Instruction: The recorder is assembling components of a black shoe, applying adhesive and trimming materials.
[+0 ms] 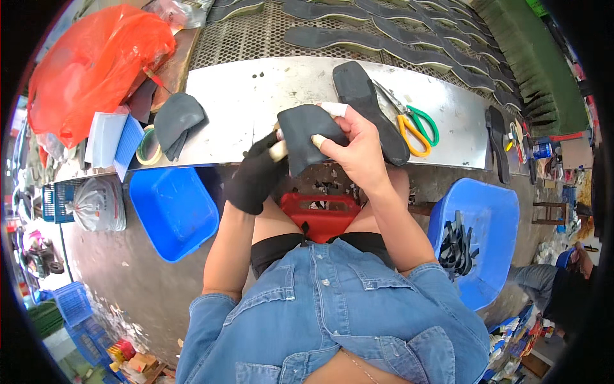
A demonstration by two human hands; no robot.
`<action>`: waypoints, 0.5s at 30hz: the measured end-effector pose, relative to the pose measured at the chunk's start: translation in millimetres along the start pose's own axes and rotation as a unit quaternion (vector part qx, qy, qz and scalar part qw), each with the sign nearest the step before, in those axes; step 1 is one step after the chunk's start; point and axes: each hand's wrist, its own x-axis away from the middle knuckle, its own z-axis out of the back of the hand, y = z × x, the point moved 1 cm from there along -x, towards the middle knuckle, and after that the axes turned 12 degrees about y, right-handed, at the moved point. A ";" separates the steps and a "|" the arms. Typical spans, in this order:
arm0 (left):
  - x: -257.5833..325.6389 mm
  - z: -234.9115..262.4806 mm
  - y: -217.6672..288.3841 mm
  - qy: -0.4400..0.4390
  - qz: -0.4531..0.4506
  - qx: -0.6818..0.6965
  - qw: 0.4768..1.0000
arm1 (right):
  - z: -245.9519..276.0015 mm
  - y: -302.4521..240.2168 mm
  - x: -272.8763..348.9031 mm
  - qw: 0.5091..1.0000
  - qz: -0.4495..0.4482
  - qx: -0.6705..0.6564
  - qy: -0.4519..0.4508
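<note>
Above the front edge of the white worktable, both hands hold a curved black shoe upper point(304, 136). My left hand point(256, 180), in a black glove with pale fingertips showing, grips its left edge. My right hand point(361, 146) is bare, with white tape on a finger; its thumb presses the face of the upper while the fingers go behind it. Just right of the hands lies a dark shoe sole point(358, 89), partly hidden by my right hand. Beside the sole rest scissors point(419, 128) with yellow and green handles. More black uppers point(179, 118) are stacked at the left.
Rows of soles point(339, 38) lie on a perforated conveyor behind the table point(224, 96). A red plastic bag point(96, 64) and tape roll point(148, 144) are at left. Blue bins point(173, 211) stand below; the right bin point(492, 237) holds black strips. A person point(569, 285) is at far right.
</note>
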 end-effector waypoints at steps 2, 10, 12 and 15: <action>-7.3 -28.2 10.6 0.140 -0.054 -0.135 0.979 | 15.1 4.1 0.9 0.992 0.021 0.118 0.024; -19.3 -36.9 -7.0 0.123 0.040 0.054 0.990 | 19.9 -10.7 -0.3 0.984 0.054 0.153 0.077; -19.2 -29.6 -5.1 0.129 0.050 0.094 0.986 | 25.7 -12.4 -1.1 0.974 0.078 0.200 0.075; -14.5 -6.2 -6.6 0.127 -0.055 -0.037 0.990 | 51.3 -19.8 -6.6 0.792 0.304 0.509 0.144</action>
